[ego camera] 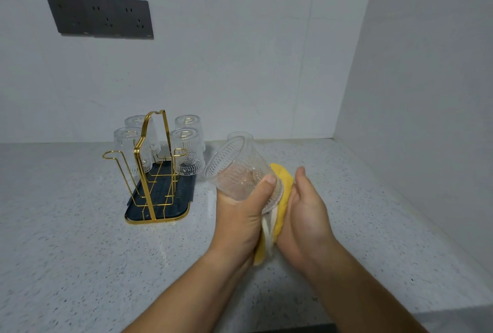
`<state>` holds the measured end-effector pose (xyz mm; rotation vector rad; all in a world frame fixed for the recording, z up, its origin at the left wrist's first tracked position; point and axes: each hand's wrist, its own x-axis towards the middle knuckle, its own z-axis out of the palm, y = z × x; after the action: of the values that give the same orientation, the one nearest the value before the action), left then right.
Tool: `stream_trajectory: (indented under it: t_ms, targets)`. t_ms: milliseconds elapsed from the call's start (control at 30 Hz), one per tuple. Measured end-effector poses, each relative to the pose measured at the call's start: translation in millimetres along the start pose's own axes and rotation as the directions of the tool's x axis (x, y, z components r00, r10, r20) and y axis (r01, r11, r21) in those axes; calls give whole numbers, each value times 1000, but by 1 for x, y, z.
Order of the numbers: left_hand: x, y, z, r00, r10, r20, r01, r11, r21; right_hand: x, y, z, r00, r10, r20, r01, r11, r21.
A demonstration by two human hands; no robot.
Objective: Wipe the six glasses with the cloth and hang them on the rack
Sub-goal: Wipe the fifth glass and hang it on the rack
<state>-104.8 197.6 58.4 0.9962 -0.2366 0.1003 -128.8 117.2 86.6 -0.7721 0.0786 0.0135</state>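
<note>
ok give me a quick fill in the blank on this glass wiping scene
1. ____ glasses hang upside down on the gold wire rack.
2. The left hand grips a ribbed glass while the right hand holds a ____ cloth against its base.
3. The rack stands on a dark ____ with a gold rim.
Missing words: four; yellow; tray.

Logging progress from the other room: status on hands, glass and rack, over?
Left hand grips glass, right hand holds yellow cloth against its base. Four glasses hung on rack. Front pegs free, nothing blocking.
</note>
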Motion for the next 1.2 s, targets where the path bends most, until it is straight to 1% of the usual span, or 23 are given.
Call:
stream_trajectory:
  t_ms: [100, 167, 267, 333, 400, 467, 533, 567, 600, 667, 700, 767, 833, 900, 933, 967, 1000, 1033, 1100, 1133, 1167, 1200]
  targets:
    - [5, 3, -4, 999, 23, -32, -22, 999, 43, -2, 15, -8, 999, 41, 8, -41, 999, -28]
    - [6, 5, -6, 999, 38, -11, -38, 997, 71, -2, 15, -13, 999, 51, -11, -52, 997, -55]
    - [6, 2, -8, 999, 51, 15, -52, 992, 118, 1, 6, -21, 993, 56, -99, -68, 991, -117]
    - [8, 0, -10, 999, 53, 6, -54, 988, 147, 3, 0, -24, 981, 43, -191, -79, 979, -189]
    - [11, -3, -13, 998, 60, -31, -53, 978, 204, 4, -8, -25, 960, 0, -280, -77, 962, -262]
    - [12, -9, -18, 997, 47, -62, -32, 973, 227, 6, -15, -27, 942, -69, -329, -59, 929, -365]
    - [10, -15, -23, 998, 24, -64, -8, 972, 235, 9, -22, -35, 925, -162, -343, -43, 853, -520]
    - [10, -17, -25, 998, 13, -61, 2, 970, 243, 10, -25, -40, 917, -224, -328, -30, 784, -620]
    - [9, -17, -27, 998, 6, -56, 8, 968, 252, 10, -30, -45, 911, -293, -291, -17, 679, -734]
    - [9, -17, -31, 999, -6, -43, 17, 963, 271, 12, -37, -57, 891, -437, -125, 51, 369, -928]
    - [10, -16, -33, 999, -13, -35, 22, 961, 277, 13, -38, -63, 886, -462, -37, 85, 240, -967]
    - [12, -15, -36, 999, -16, -28, 24, 955, 295, 17, -32, -79, 917, -396, 58, 97, 81, -992]
    - [13, -14, -38, 999, -16, -34, 26, 952, 305, 24, -15, -98, 960, -267, 86, 68, -74, -995]
    - [13, -13, -43, 999, -25, -30, 33, 946, 323, 28, 2, -109, 981, -155, 120, 78, -252, -965]
    - [13, -13, -45, 999, -38, -22, 43, 942, 333, 29, 6, -111, 983, -131, 127, 80, -313, -946]
    - [12, -12, -48, 998, -54, -14, 56, 939, 340, 27, 7, -110, 986, -125, 115, 68, -331, -941]
    - [11, -11, -52, 998, -68, -11, 68, 937, 342, 27, 8, -107, 985, -146, 95, 45, -314, -948]
    - [10, -9, -55, 996, -85, -7, 82, 937, 341, 25, 7, -103, 981, -182, 73, 21, -270, -963]
    - [9, -3, -59, 993, -118, 13, 107, 935, 338, 19, 3, -88, 967, -251, 42, 17, -99, -995]
    - [10, 0, -61, 992, -127, 24, 112, 934, 340, 17, 1, -78, 960, -276, 44, 53, 24, -998]
    - [11, 3, -62, 991, -129, 36, 109, 933, 342, 14, 0, -67, 961, -273, 34, 90, 196, -976]
    - [11, 6, -62, 991, -128, 46, 106, 935, 339, 12, 1, -56, 975, -222, 7, 100, 406, -908]
